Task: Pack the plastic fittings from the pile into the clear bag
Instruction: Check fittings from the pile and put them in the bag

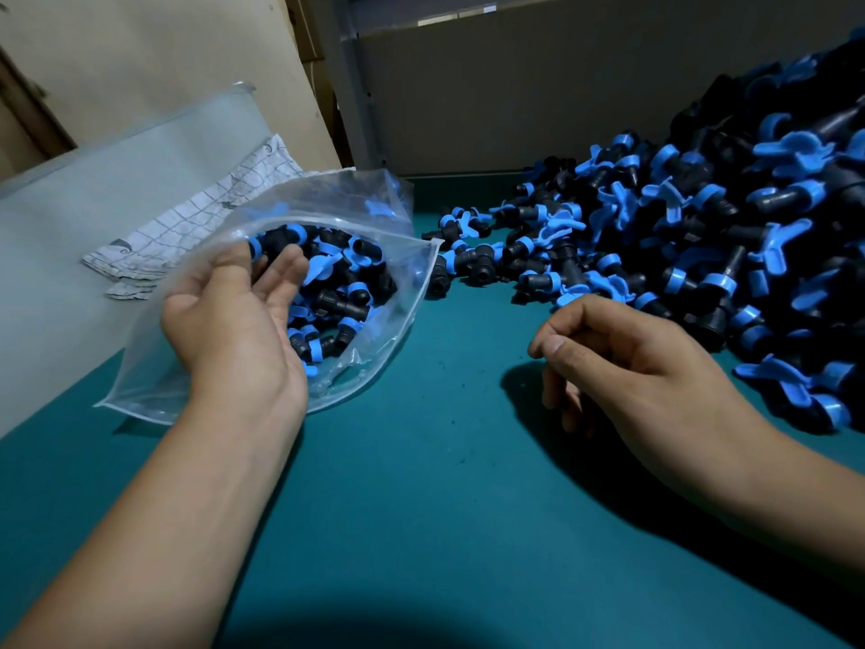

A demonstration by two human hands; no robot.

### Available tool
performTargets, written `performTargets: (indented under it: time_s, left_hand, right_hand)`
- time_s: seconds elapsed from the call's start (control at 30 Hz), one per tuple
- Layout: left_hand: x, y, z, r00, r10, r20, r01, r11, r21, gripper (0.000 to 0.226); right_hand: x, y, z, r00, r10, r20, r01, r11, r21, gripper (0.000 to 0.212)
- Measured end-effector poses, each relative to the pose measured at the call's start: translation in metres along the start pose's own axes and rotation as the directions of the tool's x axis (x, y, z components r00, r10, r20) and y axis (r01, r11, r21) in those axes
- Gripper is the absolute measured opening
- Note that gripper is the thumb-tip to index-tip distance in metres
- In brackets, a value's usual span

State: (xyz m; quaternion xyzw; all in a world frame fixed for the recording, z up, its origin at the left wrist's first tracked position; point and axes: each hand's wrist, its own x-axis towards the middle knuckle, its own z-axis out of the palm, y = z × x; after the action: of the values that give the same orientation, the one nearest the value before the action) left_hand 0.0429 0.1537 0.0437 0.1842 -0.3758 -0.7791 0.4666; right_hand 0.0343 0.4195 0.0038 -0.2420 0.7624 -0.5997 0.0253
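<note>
Left hand [234, 316] gripped clear bag [374, 348] rim, mouth open. Right hand [622, 358] loosely curled, empty, beside fittings pile [702, 236] on desk [444, 484].

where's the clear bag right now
In the head view the clear bag lies on the green table at left, its mouth held open by the left hand, with the pile of fittings to its right.

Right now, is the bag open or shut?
Open. The bag's mouth gapes wide; the left hand holds its rim, and fittings show inside.
</note>
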Motion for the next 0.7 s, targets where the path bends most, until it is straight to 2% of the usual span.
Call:
performTargets:
  time_s: [0.1,0.17,0.23,0.3,0.33,0.47,0.53,0.6,0.63,0.7]
  left_hand:
    - [0.001,-0.003,-0.001,0.998,0.049,0.049,-0.051,0.998,0.024,0.013]
    - [0.004,-0.009,-0.004,0.985,0.114,0.129,-0.141,0.963,0.231,0.018]
    - [0.009,-0.017,-0.010,0.953,0.147,0.264,-0.266,0.823,0.502,0.021]
    - [0.010,-0.019,-0.015,0.899,0.168,0.404,-0.428,0.535,0.729,0.031]
    - [0.010,-0.020,-0.018,0.878,0.184,0.442,-0.476,0.429,0.768,0.037]
    - [0.000,-0.017,-0.017,0.849,0.240,0.471,-0.528,0.354,0.772,0.047]
    - [-0.004,-0.012,-0.014,0.821,0.308,0.480,-0.557,0.254,0.791,0.045]
    - [-0.006,-0.007,-0.013,0.758,0.394,0.520,-0.610,0.144,0.779,0.041]
    - [-0.008,-0.004,-0.013,0.723,0.437,0.534,-0.638,0.128,0.759,0.040]
    - [-0.015,-0.001,-0.011,0.675,0.476,0.564,-0.703,0.182,0.687,0.037]
  right_hand:
    - [-0.001,-0.002,0.000,1.000,-0.001,-0.003,0.001,1.000,-0.015,0.014]
    - [-0.001,-0.003,0.000,1.000,0.000,-0.004,0.000,1.000,-0.011,0.014]
    - [-0.001,-0.004,0.001,1.000,0.002,-0.004,-0.002,1.000,-0.018,0.015]
    - [-0.001,-0.005,0.001,1.000,0.002,-0.022,-0.003,0.999,-0.043,0.015]
    - [-0.001,-0.004,0.002,0.999,0.000,-0.048,-0.003,0.998,-0.064,0.014]
    - [-0.002,0.001,-0.002,0.964,-0.085,-0.251,0.012,0.961,-0.276,0.007]
    - [-0.001,0.001,-0.005,0.930,-0.175,-0.322,0.011,0.891,-0.453,0.008]
    - [0.004,0.003,-0.011,0.892,-0.274,-0.361,-0.042,0.743,-0.668,0.027]
    - [0.007,0.005,-0.015,0.882,-0.295,-0.369,-0.101,0.644,-0.758,0.040]
    - [0.013,0.006,-0.020,0.895,-0.233,-0.381,-0.236,0.478,-0.846,0.060]
